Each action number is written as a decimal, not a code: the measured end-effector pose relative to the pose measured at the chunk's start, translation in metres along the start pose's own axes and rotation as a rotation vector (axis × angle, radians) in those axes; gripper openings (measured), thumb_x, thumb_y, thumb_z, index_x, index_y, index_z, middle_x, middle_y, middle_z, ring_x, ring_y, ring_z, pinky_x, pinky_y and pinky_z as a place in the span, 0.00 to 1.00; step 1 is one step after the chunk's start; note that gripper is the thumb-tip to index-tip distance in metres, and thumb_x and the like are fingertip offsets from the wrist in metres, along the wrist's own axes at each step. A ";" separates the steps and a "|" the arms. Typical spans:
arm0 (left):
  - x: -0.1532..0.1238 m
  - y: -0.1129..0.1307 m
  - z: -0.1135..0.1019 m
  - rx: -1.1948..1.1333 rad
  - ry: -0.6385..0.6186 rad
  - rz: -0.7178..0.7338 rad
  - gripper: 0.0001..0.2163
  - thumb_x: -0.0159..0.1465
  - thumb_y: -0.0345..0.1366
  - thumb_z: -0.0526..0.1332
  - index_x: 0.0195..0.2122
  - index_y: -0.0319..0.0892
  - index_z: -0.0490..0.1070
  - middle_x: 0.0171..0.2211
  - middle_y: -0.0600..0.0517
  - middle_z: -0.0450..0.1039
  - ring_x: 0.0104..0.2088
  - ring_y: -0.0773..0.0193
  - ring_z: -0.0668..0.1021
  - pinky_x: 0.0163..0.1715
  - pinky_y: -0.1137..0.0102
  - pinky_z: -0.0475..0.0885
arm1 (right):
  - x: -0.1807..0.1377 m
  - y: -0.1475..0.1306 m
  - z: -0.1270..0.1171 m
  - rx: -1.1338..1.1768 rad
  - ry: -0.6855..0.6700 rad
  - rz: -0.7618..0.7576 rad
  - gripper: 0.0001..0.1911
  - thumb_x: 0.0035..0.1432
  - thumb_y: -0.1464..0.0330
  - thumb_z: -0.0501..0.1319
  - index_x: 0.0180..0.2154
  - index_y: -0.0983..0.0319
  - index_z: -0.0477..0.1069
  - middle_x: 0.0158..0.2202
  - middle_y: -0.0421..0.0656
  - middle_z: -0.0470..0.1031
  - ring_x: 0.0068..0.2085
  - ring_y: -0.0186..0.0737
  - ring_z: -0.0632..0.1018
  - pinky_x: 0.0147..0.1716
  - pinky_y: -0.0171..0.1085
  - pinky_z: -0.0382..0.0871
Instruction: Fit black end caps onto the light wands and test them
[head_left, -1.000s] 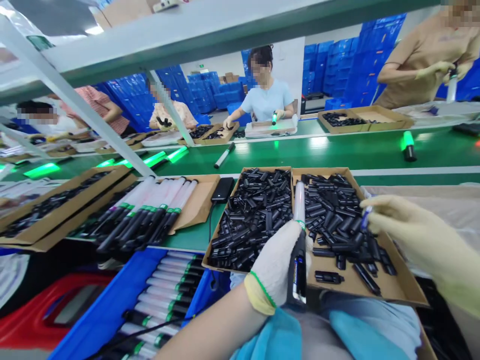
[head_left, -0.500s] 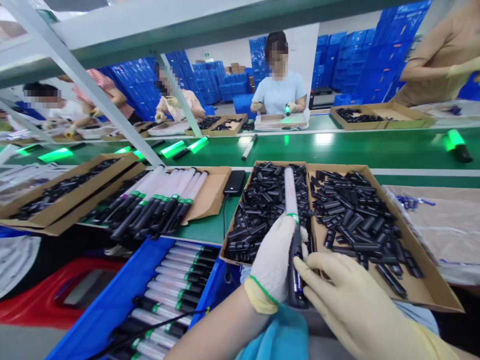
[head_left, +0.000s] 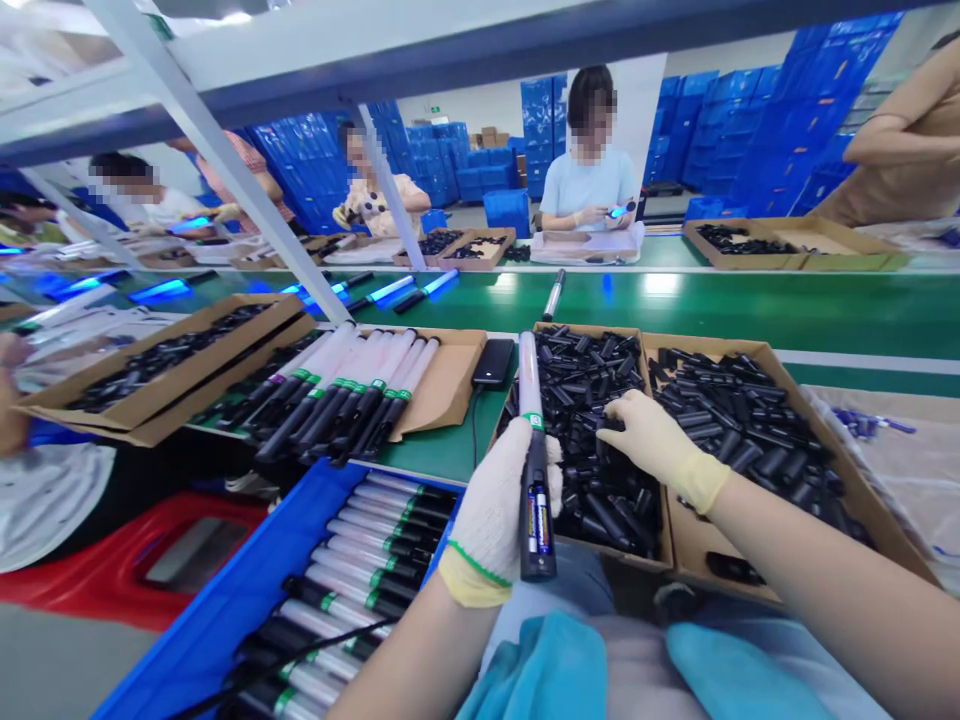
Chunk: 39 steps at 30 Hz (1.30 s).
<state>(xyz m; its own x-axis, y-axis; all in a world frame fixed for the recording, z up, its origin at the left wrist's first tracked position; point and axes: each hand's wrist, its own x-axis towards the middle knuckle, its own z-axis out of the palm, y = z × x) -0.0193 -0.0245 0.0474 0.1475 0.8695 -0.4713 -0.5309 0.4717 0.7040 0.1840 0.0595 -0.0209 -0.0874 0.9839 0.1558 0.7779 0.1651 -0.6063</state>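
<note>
Currently | left hand (head_left: 491, 505) gripping light stick (head_left: 536, 462), two batteries (head_left: 538, 520) exposed | right hand (head_left: 654, 438) at black parts (head_left: 596, 505), hold unclear

Gripping light stick (head_left: 535, 455) in left hand (head_left: 487, 505), with 2 exposed batteries (head_left: 538, 518) just beside that hand. Holding right hand (head_left: 646, 437) at black parts (head_left: 581, 400) in cardboard box (head_left: 630, 556), right of left hand.

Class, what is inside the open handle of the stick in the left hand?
Two batteries lie side by side in the stick. They cover whatever is beneath them, and the left hand hides part of the handle's side.
</note>
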 end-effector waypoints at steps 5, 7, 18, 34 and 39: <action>0.002 -0.017 -0.002 -0.062 -0.044 -0.041 0.16 0.67 0.48 0.59 0.36 0.37 0.72 0.23 0.54 0.69 0.19 0.72 0.71 0.16 0.78 0.68 | -0.015 -0.022 -0.018 0.230 -0.015 0.047 0.08 0.56 0.63 0.62 0.36 0.61 0.72 0.34 0.42 0.76 0.36 0.41 0.77 0.40 0.40 0.71; 0.004 -0.023 -0.001 -0.080 -0.088 -0.034 0.17 0.66 0.48 0.60 0.37 0.37 0.72 0.24 0.53 0.70 0.18 0.72 0.71 0.16 0.78 0.67 | -0.036 -0.039 -0.035 0.417 -0.036 0.083 0.13 0.59 0.60 0.60 0.41 0.60 0.72 0.31 0.40 0.77 0.34 0.40 0.78 0.37 0.39 0.72; 0.008 -0.044 0.029 -0.146 -0.287 0.125 0.16 0.58 0.47 0.69 0.42 0.43 0.73 0.28 0.56 0.74 0.28 0.68 0.77 0.32 0.74 0.72 | -0.125 -0.078 -0.043 0.805 -0.190 0.160 0.11 0.57 0.62 0.65 0.43 0.56 0.75 0.34 0.38 0.77 0.33 0.34 0.75 0.30 0.31 0.70; 0.011 -0.050 0.046 -0.077 -0.230 0.014 0.22 0.60 0.56 0.64 0.35 0.38 0.72 0.23 0.54 0.69 0.20 0.71 0.70 0.19 0.77 0.67 | -0.139 -0.055 -0.030 0.719 -0.175 0.172 0.39 0.61 0.60 0.62 0.68 0.49 0.46 0.37 0.39 0.68 0.31 0.37 0.73 0.30 0.38 0.73; 0.005 -0.049 0.050 0.015 -0.184 0.210 0.17 0.62 0.49 0.65 0.44 0.43 0.71 0.35 0.52 0.73 0.30 0.69 0.75 0.32 0.75 0.74 | -0.135 -0.052 -0.022 1.070 -0.305 0.261 0.53 0.57 0.63 0.63 0.71 0.56 0.29 0.30 0.36 0.71 0.29 0.39 0.76 0.33 0.42 0.74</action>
<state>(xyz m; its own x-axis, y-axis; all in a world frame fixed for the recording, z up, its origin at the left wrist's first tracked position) 0.0492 -0.0366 0.0369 0.1853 0.9598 -0.2108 -0.5540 0.2792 0.7843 0.1689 -0.0837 0.0068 -0.2615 0.9483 -0.1800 -0.1214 -0.2173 -0.9685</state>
